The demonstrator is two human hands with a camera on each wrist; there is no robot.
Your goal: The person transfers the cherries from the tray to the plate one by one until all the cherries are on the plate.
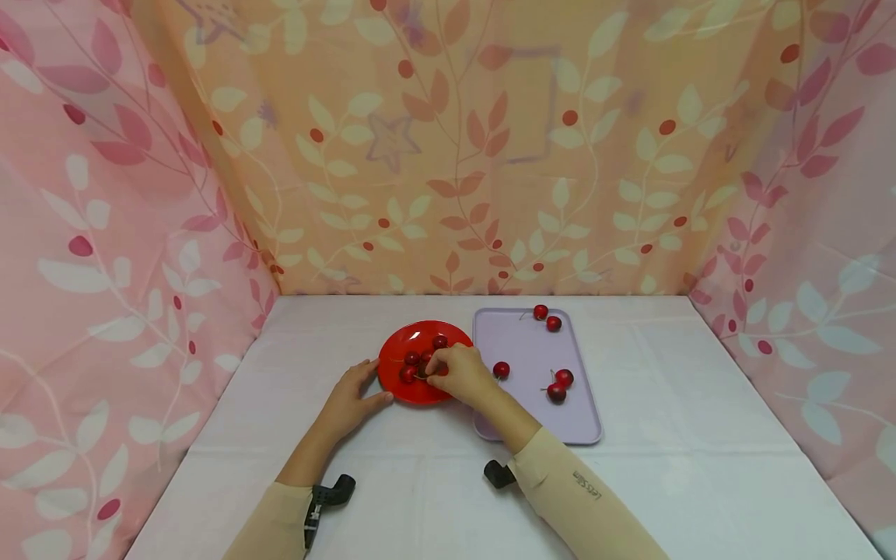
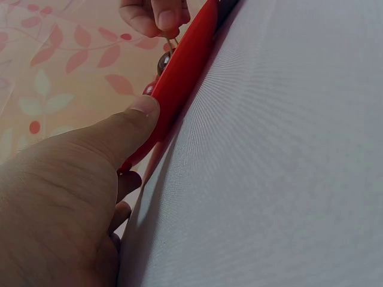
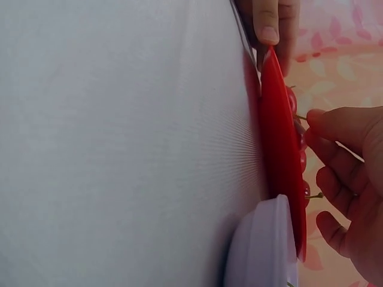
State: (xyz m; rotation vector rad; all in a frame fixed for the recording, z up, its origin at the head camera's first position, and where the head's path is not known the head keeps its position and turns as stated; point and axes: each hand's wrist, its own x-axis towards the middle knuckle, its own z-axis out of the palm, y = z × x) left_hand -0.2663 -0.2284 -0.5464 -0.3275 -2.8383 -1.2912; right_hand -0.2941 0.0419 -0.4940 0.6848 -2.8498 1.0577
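Observation:
A red plate (image 1: 399,342) holds several dark red cherries (image 1: 408,375), some with stems. My left hand (image 1: 350,400) holds the plate by its left rim, the thumb (image 2: 128,122) pressed to the near edge and the fingers farther round. Over the plate's right half, my right hand (image 1: 462,375) pinches a cherry's thin stem (image 3: 301,117) between thumb and forefinger. That dark cherry (image 2: 163,62) hangs low among the others on the plate. The remaining right fingers (image 3: 335,191) are loosely bent beside the fruit.
A pale purple tray (image 1: 518,428) stands right against the plate's right side. Several cherries lie on it: a pair (image 1: 547,317) at the back, one (image 1: 501,370) at the left and a group (image 1: 560,385) at the right. Patterned cloth (image 1: 448,155) walls the white table (image 1: 700,467).

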